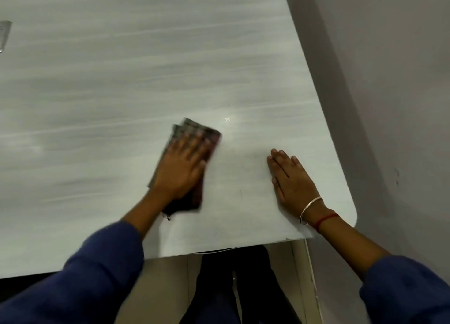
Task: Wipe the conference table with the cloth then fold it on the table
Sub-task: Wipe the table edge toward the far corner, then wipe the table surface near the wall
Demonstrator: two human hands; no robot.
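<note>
A dark checked cloth, folded into a pad, lies on the pale grey wood-grain conference table near its front right part. My left hand presses flat on the cloth with straight fingers spread over it; the hand and cloth are blurred. My right hand lies flat on the bare tabletop to the right of the cloth, fingers straight, near the table's rounded right corner. A bangle and a red thread sit on that wrist.
The table's right edge runs diagonally beside a grey wall. A shiny metal cover shows at the table's far left. Below the front edge are my dark trousers and light floor.
</note>
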